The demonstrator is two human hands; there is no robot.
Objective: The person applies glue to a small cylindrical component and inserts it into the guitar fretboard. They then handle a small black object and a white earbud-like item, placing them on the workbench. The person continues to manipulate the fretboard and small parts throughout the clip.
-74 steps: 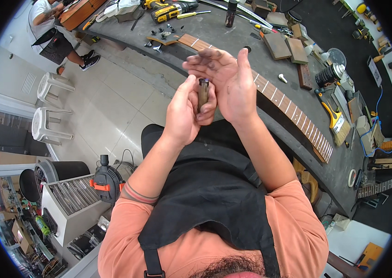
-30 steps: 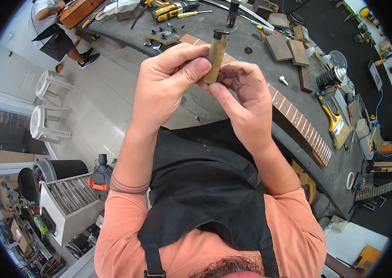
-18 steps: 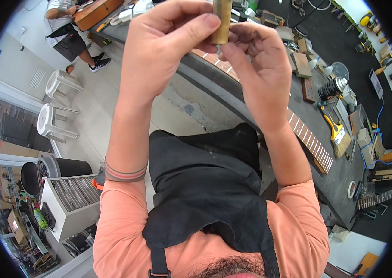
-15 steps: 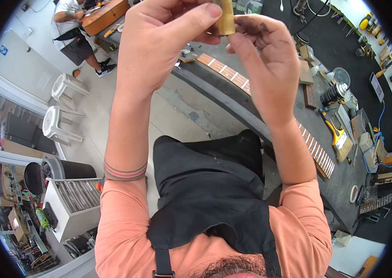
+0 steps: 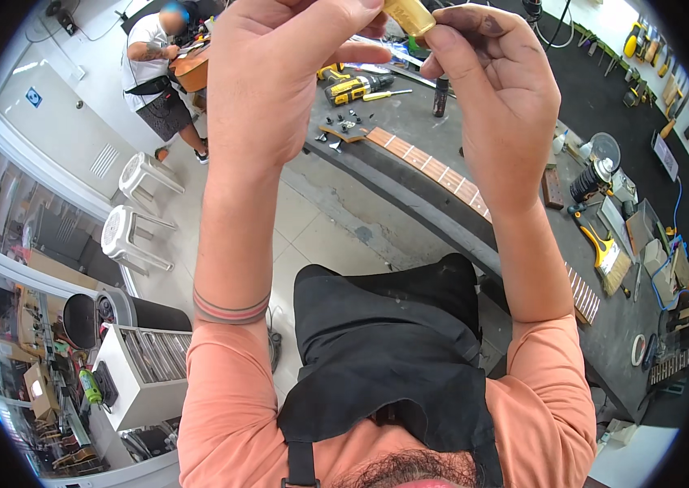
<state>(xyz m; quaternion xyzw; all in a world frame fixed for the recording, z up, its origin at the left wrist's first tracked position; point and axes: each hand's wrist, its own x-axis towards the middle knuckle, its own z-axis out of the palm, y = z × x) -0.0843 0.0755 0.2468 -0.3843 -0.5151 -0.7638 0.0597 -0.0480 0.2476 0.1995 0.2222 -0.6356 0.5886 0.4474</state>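
Note:
Up at the top edge of the view, a small shiny gold tube-like piece (image 5: 411,15) is held tilted between my two hands; its upper part is cut off by the picture's edge. My left hand (image 5: 279,69) grips it with thumb and fingers. The thumb and forefinger of my right hand (image 5: 503,89) close around its lower right end, and dark smudges show on these fingers. Below the hands, a guitar neck with a fretted brown fingerboard (image 5: 422,163) lies along the workbench, partly hidden by my right forearm.
On the dark workbench (image 5: 409,122) are a yellow-black drill (image 5: 357,89), small tuner parts (image 5: 344,126), a yellow-handled brush (image 5: 605,256) and a black spray can (image 5: 593,180). White stools (image 5: 137,240) stand left. Farther back, another person (image 5: 149,69) works at a guitar body (image 5: 191,71).
The gold piece has gone from nearly upright to tilted, its lower end now between my right fingertips. My right hand has shifted right. The whole view has shifted, showing more of the bench.

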